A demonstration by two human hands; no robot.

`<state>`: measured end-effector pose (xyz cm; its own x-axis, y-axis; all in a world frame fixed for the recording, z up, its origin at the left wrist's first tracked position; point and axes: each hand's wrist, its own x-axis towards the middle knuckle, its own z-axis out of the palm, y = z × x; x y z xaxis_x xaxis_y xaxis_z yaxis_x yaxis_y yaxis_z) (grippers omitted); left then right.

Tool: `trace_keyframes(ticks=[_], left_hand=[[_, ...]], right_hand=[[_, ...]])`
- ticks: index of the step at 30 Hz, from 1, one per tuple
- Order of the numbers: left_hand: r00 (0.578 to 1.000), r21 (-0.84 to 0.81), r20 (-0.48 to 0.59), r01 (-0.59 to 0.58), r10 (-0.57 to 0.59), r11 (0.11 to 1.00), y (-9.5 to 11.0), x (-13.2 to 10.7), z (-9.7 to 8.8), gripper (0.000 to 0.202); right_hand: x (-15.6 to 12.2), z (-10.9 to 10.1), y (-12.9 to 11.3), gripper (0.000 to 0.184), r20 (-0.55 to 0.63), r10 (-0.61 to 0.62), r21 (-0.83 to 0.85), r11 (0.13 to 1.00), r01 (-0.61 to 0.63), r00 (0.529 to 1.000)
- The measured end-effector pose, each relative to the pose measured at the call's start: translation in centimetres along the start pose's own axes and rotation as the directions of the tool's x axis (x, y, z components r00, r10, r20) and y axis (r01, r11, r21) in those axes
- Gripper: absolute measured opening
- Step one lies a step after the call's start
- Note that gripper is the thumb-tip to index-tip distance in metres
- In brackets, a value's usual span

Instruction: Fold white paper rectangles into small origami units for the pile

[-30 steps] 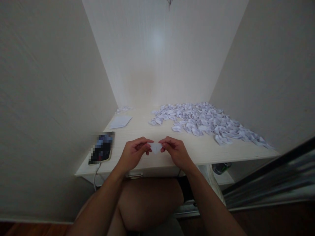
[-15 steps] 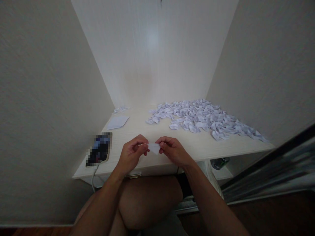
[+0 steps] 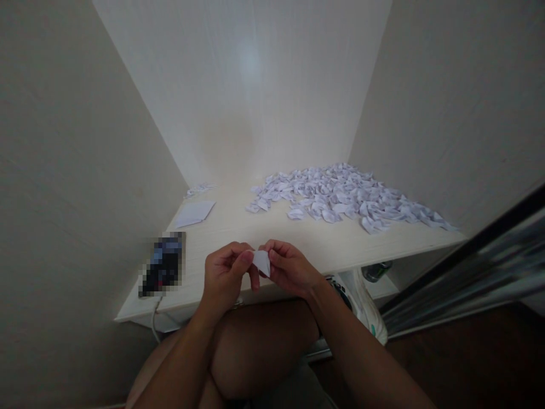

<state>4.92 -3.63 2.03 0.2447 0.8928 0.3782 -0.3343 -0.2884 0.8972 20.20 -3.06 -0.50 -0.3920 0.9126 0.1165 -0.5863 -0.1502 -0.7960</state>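
Between my two hands is a small folded piece of white paper [image 3: 261,263], held just above the desk's front edge. My left hand [image 3: 227,272] pinches its left side between thumb and fingers. On the right side, my right hand [image 3: 292,268] grips it with thumb and forefinger, its other fingers curled behind. A creased, pointed flap of the paper hangs down between the hands. Many similar folded paper pieces [image 3: 332,193] lie in a wide heap on the right half of the desk [image 3: 227,224].
On the left lies a stack of white paper sheets [image 3: 195,214], with small white scraps [image 3: 199,190] behind it. A blurred-out phone-like device [image 3: 164,264] with a white cable [image 3: 155,318] rests nearer. Below the desk at right stand a dark can [image 3: 377,271] and a white bag [image 3: 361,301].
The paper has turned and its pointed flap now hangs lower at the right. My hands have drawn closer together on it. The whole view has shifted slightly.
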Motion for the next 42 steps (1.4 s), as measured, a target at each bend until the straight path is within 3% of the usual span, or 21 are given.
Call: trace_keyframes(ticks=[6, 10, 15, 20, 23, 27, 29, 32, 36, 42], left_hand=[[0.993, 0.012, 0.06, 0.1, -0.1, 0.995, 0.6, 0.2, -0.6, 0.031], [0.972, -0.023, 0.171, 0.168, -0.162, 0.986, 0.8, 0.2, -0.8, 0.029], [0.931, -0.098, 0.277, 0.275, -0.239, 0.957, 1.3, -0.1, -0.7, 0.031], [0.896, -0.112, 0.365, 0.311, -0.252, 0.944, 1.8, -0.3, -0.5, 0.032], [0.93, -0.004, 0.317, 0.197, -0.186, 0.98, 2.2, -0.3, -0.4, 0.029], [0.986, 0.182, 0.153, 0.039, -0.068, 0.982, 2.4, -0.3, 0.0, 0.017], [0.997, 0.272, 0.083, -0.018, -0.005, 0.962, 2.2, -0.3, 0.1, 0.01], [0.997, 0.365, 0.009, -0.074, 0.076, 0.928, 1.9, -0.4, 0.2, 0.012], [0.995, 0.388, -0.063, -0.045, 0.075, 0.921, 1.7, -0.4, 0.2, 0.026], [0.993, 0.34, -0.114, 0.078, -0.041, 0.937, 1.5, 0.1, 0.4, 0.02]], right_hand=[[0.0, 0.2, -0.6, 0.042, 0.037, -0.031, -0.039, 0.999, 0.033, 0.999], [-0.2, 0.0, -2.1, 0.038, 0.124, -0.092, -0.26, 0.958, 0.122, 0.988], [-0.9, 0.5, -4.8, 0.022, 0.245, -0.226, -0.568, 0.754, 0.328, 0.943], [-1.1, 1.2, -6.4, 0.016, 0.345, -0.241, -0.691, 0.59, 0.419, 0.907], [-0.8, 1.0, -6.4, 0.008, 0.342, -0.265, -0.658, 0.618, 0.43, 0.902], [-0.9, 0.4, -5.7, 0.017, 0.217, -0.301, -0.558, 0.742, 0.371, 0.929], [-1.2, 0.3, -5.4, 0.022, 0.18, -0.313, -0.523, 0.772, 0.36, 0.932], [-1.8, 0.6, -5.1, 0.034, 0.172, -0.337, -0.541, 0.753, 0.375, 0.926], [-2.4, 1.5, -4.9, 0.025, 0.108, -0.35, -0.657, 0.678, 0.331, 0.93], [-2.1, 1.6, -4.0, 0.018, -0.016, -0.393, -0.745, 0.618, 0.252, 0.919]])
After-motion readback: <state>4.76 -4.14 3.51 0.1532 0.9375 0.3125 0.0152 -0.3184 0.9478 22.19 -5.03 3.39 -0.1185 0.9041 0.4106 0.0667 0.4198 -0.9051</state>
